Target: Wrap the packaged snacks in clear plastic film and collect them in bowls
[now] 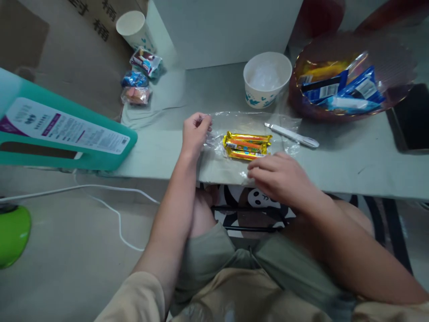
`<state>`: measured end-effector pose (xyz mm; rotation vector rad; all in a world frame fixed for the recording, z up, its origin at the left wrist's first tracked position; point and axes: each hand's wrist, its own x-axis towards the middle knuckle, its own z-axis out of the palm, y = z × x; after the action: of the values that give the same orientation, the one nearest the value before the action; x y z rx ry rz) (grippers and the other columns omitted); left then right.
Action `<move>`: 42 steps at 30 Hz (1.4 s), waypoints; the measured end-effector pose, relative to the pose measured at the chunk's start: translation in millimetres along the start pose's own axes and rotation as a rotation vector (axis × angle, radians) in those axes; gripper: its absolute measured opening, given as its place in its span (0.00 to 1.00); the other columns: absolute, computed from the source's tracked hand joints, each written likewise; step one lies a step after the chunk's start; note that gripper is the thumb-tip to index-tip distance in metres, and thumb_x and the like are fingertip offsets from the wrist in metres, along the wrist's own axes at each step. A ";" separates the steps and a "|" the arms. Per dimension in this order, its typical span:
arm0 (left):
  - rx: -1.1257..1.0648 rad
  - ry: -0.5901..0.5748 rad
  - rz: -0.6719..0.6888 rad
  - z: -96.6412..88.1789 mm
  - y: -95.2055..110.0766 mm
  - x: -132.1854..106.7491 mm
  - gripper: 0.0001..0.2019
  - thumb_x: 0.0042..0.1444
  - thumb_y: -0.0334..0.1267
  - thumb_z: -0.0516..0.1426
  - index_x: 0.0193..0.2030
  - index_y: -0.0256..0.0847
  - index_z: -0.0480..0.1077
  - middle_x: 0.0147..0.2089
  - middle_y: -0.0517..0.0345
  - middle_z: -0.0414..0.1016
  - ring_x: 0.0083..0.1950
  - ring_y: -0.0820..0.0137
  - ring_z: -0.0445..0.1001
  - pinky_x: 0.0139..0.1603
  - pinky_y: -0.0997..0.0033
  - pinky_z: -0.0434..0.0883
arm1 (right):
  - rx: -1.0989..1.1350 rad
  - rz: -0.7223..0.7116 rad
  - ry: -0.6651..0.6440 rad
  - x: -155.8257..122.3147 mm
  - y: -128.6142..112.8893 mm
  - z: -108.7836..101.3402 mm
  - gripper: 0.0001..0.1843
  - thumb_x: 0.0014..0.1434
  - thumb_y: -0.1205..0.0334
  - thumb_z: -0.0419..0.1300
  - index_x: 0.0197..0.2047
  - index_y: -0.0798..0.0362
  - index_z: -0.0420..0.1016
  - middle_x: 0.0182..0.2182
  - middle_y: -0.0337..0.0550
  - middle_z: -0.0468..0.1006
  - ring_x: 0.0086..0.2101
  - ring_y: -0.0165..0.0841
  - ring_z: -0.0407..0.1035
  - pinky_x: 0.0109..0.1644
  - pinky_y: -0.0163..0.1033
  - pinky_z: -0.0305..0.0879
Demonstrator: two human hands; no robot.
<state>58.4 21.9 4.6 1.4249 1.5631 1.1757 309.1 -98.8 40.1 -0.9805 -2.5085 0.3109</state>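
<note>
A sheet of clear plastic wrap (254,121) lies flat on the pale green table (161,147). On it rest two or three gold-wrapped snack bars (247,146), stacked side by side. My left hand (195,133) is closed in a pinch on the wrap's far left corner. My right hand (279,177) is at the wrap's near edge, fingers curled and pinching the film just in front of the bars.
A white craft knife (291,135) lies right of the bars. Behind stand a paper cup (267,79) holding crumpled plastic, a dark red bowl (303,105) of blue and yellow snack packets, wrapped snacks (139,76) at back left, another paper cup (134,27) and a teal container (63,134).
</note>
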 end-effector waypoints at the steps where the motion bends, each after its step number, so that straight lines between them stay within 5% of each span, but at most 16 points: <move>1: 0.005 0.003 -0.009 -1.5 -2.2 1.3 0.12 0.62 0.38 0.60 0.27 0.42 0.67 0.25 0.62 0.70 0.27 0.74 0.70 0.28 0.75 0.67 | 0.025 -0.025 -0.107 -2.3 -4.9 -1.0 0.10 0.66 0.67 0.56 0.38 0.49 0.78 0.39 0.42 0.85 0.36 0.36 0.75 0.39 0.44 0.58; 5: 0.055 0.142 0.024 -15.0 -9.7 7.1 0.08 0.61 0.37 0.61 0.32 0.43 0.68 0.29 0.61 0.70 0.32 0.72 0.73 0.34 0.72 0.70 | 0.172 -0.004 -0.352 -6.5 -14.9 -4.1 0.07 0.65 0.61 0.60 0.40 0.49 0.80 0.29 0.41 0.83 0.30 0.35 0.73 0.37 0.42 0.60; 8: 0.121 0.376 0.224 -21.2 5.5 -4.3 0.07 0.67 0.42 0.58 0.39 0.44 0.66 0.36 0.59 0.72 0.40 0.70 0.75 0.42 0.67 0.73 | 0.243 0.014 -0.212 -1.8 -18.0 -4.1 0.12 0.68 0.62 0.55 0.43 0.50 0.81 0.32 0.44 0.84 0.33 0.37 0.76 0.40 0.42 0.65; 10: 0.171 0.415 0.356 -14.3 29.9 -26.4 0.10 0.73 0.46 0.50 0.41 0.45 0.64 0.38 0.57 0.71 0.42 0.69 0.75 0.43 0.64 0.74 | 0.325 -0.032 -0.103 4.9 -23.3 -1.7 0.15 0.69 0.64 0.52 0.47 0.52 0.81 0.38 0.47 0.86 0.37 0.37 0.78 0.43 0.42 0.69; 14: 0.223 0.134 0.370 18.9 85.8 -83.6 0.16 0.76 0.48 0.42 0.42 0.46 0.64 0.40 0.57 0.71 0.44 0.68 0.77 0.46 0.62 0.76 | 0.538 -0.200 -0.057 19.0 -39.8 5.8 0.16 0.67 0.67 0.51 0.45 0.54 0.81 0.43 0.48 0.86 0.44 0.38 0.79 0.51 0.43 0.74; 17: 0.082 -0.162 0.345 35.3 102.1 -104.3 0.15 0.75 0.47 0.46 0.39 0.45 0.65 0.38 0.58 0.72 0.41 0.70 0.75 0.44 0.64 0.76 | 0.602 -0.225 -0.021 22.2 -43.0 7.9 0.15 0.65 0.68 0.51 0.36 0.51 0.80 0.38 0.46 0.86 0.41 0.36 0.78 0.48 0.42 0.75; 24: -0.471 -0.371 0.249 39.5 80.3 -85.5 0.13 0.68 0.50 0.57 0.38 0.44 0.67 0.32 0.62 0.70 0.32 0.75 0.71 0.36 0.71 0.72 | 0.693 -0.191 0.272 19.3 -29.0 6.9 0.16 0.65 0.71 0.52 0.47 0.52 0.81 0.34 0.41 0.86 0.38 0.32 0.80 0.56 0.41 0.75; 29: -0.524 -0.380 0.130 40.7 87.2 -79.4 0.14 0.66 0.50 0.60 0.36 0.44 0.65 0.31 0.63 0.69 0.31 0.76 0.71 0.36 0.73 0.72 | 0.742 -0.158 0.231 25.6 -41.9 14.4 0.14 0.63 0.69 0.56 0.45 0.54 0.83 0.31 0.41 0.86 0.32 0.32 0.79 0.49 0.41 0.75; 33: -0.583 -0.414 0.126 41.2 85.6 -81.1 0.13 0.65 0.48 0.60 0.36 0.44 0.65 0.31 0.64 0.69 0.30 0.76 0.70 0.35 0.74 0.71 | 0.826 -0.124 0.006 28.4 -46.3 19.4 0.15 0.64 0.66 0.56 0.46 0.54 0.84 0.37 0.44 0.88 0.37 0.34 0.81 0.44 0.39 0.75; 36: -0.615 -0.470 0.118 41.3 81.1 -83.3 0.11 0.64 0.46 0.61 0.36 0.44 0.67 0.30 0.64 0.68 0.29 0.76 0.70 0.35 0.74 0.71 | 0.872 -0.113 0.002 25.8 -38.5 18.8 0.15 0.66 0.64 0.56 0.47 0.54 0.84 0.40 0.45 0.88 0.40 0.34 0.82 0.47 0.39 0.77; 39: -0.575 -0.360 0.122 34.6 75.7 -78.3 0.13 0.63 0.49 0.61 0.36 0.44 0.66 0.30 0.64 0.68 0.28 0.76 0.68 0.32 0.74 0.69 | 0.819 -0.090 0.123 21.0 -23.5 13.3 0.16 0.68 0.62 0.57 0.54 0.52 0.82 0.46 0.45 0.88 0.47 0.36 0.82 0.57 0.43 0.76; 42: -0.393 -0.055 0.179 19.2 63.3 -65.5 0.14 0.65 0.51 0.58 0.35 0.45 0.65 0.30 0.63 0.65 0.28 0.74 0.67 0.33 0.72 0.69 | 0.564 0.084 0.281 19.1 -4.3 9.8 0.20 0.66 0.61 0.57 0.59 0.49 0.78 0.59 0.47 0.82 0.60 0.43 0.75 0.69 0.55 0.67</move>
<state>107.5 -41.0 52.7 1.3354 1.1061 1.4437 289.4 -89.3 38.8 -0.8244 -1.9627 0.7939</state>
